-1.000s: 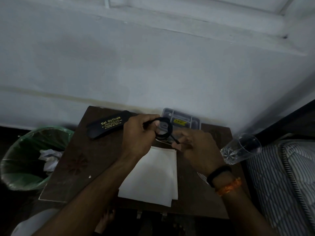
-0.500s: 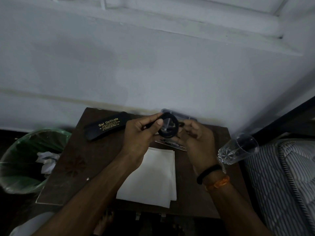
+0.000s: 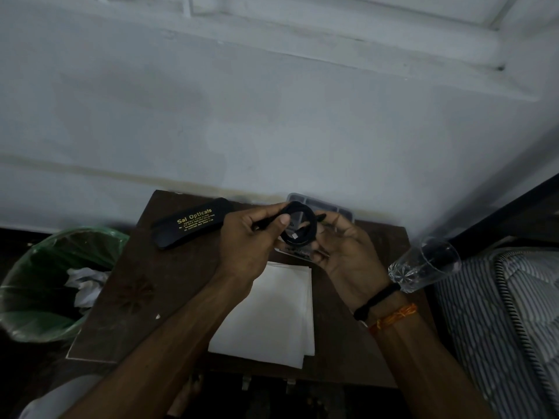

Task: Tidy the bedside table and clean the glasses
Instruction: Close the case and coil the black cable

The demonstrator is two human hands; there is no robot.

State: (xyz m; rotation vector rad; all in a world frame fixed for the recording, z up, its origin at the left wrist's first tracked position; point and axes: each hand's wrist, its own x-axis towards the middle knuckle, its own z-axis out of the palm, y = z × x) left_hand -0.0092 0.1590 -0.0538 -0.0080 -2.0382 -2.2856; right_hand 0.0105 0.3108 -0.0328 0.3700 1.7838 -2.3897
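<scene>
Above the back of the brown bedside table (image 3: 121, 297) I hold a black cable wound into a small coil (image 3: 302, 228); a plug end shows inside the loop. My left hand (image 3: 251, 240) pinches the coil's left side between thumb and fingers. My right hand (image 3: 348, 255), palm up, cups the coil from the right and below. A black glasses case (image 3: 187, 226) with gold lettering lies shut at the back left of the table. A folded white cloth (image 3: 272, 316) lies flat in the middle, partly under my left forearm. No glasses are visible.
A clear compartment box (image 3: 326, 207) sits at the back behind my hands. A clear drinking glass (image 3: 423, 267) is at the table's right edge. A green-lined bin (image 3: 33, 297) with crumpled paper stands on the left. A striped mattress (image 3: 499, 313) is on the right.
The loose cable end has been wound into the coil. My right hand turned palm up and closed in under the coil, and both hands rose slightly.
</scene>
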